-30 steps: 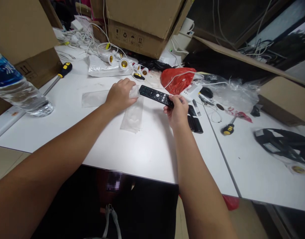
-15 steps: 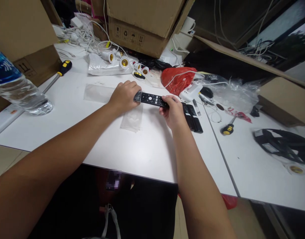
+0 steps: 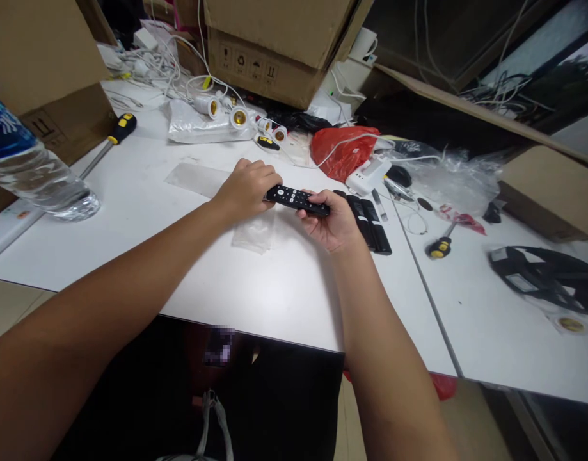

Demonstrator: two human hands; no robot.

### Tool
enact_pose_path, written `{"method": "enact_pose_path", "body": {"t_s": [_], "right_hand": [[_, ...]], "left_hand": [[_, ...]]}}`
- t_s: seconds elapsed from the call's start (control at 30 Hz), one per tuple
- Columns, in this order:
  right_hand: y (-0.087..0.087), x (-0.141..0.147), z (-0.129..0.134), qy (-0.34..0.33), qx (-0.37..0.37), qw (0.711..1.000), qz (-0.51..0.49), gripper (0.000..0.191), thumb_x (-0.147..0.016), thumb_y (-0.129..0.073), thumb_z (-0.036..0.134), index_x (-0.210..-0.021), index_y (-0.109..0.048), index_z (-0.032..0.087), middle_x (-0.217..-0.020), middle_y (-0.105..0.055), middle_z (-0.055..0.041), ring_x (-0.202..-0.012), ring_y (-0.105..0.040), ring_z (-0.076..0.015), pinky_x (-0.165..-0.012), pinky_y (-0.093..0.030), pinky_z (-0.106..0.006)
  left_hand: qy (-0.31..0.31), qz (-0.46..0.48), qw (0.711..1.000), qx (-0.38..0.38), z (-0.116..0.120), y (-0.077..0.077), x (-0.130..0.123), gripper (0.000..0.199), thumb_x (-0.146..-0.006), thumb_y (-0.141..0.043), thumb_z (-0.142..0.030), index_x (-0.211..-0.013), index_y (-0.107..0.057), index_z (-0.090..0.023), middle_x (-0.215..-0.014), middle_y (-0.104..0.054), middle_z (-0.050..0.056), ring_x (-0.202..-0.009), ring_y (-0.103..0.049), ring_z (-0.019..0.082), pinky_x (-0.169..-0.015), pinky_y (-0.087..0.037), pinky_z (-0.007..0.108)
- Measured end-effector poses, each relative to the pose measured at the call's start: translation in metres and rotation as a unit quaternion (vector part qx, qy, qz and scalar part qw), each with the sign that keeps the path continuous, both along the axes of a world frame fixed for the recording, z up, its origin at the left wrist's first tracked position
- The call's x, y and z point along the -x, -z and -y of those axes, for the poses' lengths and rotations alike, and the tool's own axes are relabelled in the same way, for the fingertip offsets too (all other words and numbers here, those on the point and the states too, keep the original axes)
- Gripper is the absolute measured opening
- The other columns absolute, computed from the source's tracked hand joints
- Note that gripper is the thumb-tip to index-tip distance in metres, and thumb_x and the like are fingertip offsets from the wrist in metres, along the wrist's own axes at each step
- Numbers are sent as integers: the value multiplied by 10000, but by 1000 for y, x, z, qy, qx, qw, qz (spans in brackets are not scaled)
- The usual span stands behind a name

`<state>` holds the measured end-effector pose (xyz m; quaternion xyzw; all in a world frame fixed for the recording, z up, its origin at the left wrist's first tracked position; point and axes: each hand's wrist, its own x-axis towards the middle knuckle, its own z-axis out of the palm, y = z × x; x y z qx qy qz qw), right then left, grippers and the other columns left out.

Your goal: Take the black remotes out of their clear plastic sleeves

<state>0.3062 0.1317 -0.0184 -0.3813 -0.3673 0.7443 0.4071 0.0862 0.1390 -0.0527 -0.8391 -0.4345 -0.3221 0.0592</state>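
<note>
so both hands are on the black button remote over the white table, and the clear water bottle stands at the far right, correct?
Not quite: the head view shows the clear water bottle at the far left. Both the left hand and right hand do hold the black button remote over the white table.

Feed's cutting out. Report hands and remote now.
Left hand and right hand both grip the black remote control. Clear plastic sleeve underneath. Nothing blocking.

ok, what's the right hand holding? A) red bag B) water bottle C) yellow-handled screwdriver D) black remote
D: the right hand cradles the black remote from below, button side up, while the left hand closes over its far end; the yellow-handled screwdriver, water bottle and red bag lie untouched.
</note>
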Motion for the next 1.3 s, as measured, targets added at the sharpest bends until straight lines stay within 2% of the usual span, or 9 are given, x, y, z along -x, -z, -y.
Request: {"method": "enact_pose_path", "body": {"t_s": [0.13, 0.23, 0.37, 0.43, 0.6, 0.8, 0.93, 1.13, 1.3], "right_hand": [[1, 2, 2, -40, 2, 999, -3, 349, -703, -663, 132, -1049, -658, 92, -812, -674, -38, -560, -631, -84, -390, -465, -99], [1, 4, 3, -53, 7, 999, -7, 321, -716, -704, 105, -1033, -655, 87, -816, -677, -41, -586, -641, -84, -406, -470, -92], [4, 6, 1, -9, 12, 999, -30, 205, -736, -703, 98, -920, -619, 131, -796, -664, -22, -586, -628, -76, -420, -485, -97], [7, 5, -1, 7, 1, 999, -39, 193, -745, -696, 96, -915, -617, 142, -814, -661, -12, -593, -624, -73, -428, -496, -105], [11, 3, -4, 7, -36, 998, -50, 221, -753, -713, 116, -955, -627, 146, -864, -660, -7, -633, -632, -69, -444, -479, -103], [13, 5, -5, 11, -60, 997, -41, 270, -754, -734, 109, -1006, -650, 156, -865, -670, 1, -643, -641, -76, -466, -488, -122], [13, 12, -4, 26, -67, 997, -24, 324, -759, -725, 97, -1071, -660, 152, -877, -690, -20, -627, -647, -90, -464, -495, -142], [11, 26, 4, 58, -81, 995, -6, 363, -770, -735, 86, -1121, -674, 157, -863, -722, -34, -633, -685, -121, -511, -543, -182], [6, 31, 10, 53, -74, 994, -55, 333, -780, -728, 86, -1106, -680, 128, -925, -757, -62, -696, -745, -152, -531, -548, -182]], "left_hand": [[25, -5, 1000, 5, 1, 0, 0, 247, -858, -655, -181, -1099, -706, -198, -1106, -717, 122, -1111, -616, 359, -970, -409, 503], [41, 1, 999, 8, 2, -2, 1, 323, -834, -647, -172, -1151, -703, -191, -1136, -716, 127, -1141, -615, 360, -1007, -411, 508], [78, 41, 996, 18, 6, -6, -1, 651, -793, -620, -149, -1441, -576, -197, -1376, -652, 120, -1271, -580, 342, -1121, -387, 502], [81, 67, 994, 23, 7, -7, -3, 701, -829, -570, -133, -1524, -497, -196, -1472, -593, 122, -1337, -545, 320, -1150, -390, 485], [37, 101, 994, 18, 5, -5, -5, 513, -931, -478, -102, -1433, -555, -178, -1418, -596, 151, -1340, -533, 306, -1127, -443, 484], [-1, 118, 993, -6, 0, -4, -3, 337, -923, -533, -93, -1233, -633, -177, -1214, -651, 143, -1170, -596, 327, -1045, -482, 487], [-32, 135, 990, -10, -5, -1, -2, 203, -914, -573, -96, -1082, -660, -171, -1030, -670, 123, -1013, -634, 310, -952, -505, 444], [-59, 144, 987, -45, -2, -2, -5, 214, -910, -521, -38, -1033, -644, -163, -963, -676, 119, -890, -648, 280, -838, -518, 391], [-22, 146, 983, -107, 6, -8, -15, 197, -950, -500, -42, -1063, -617, -153, -990, -676, 131, -923, -641, 280, -854, -516, 381]]}}
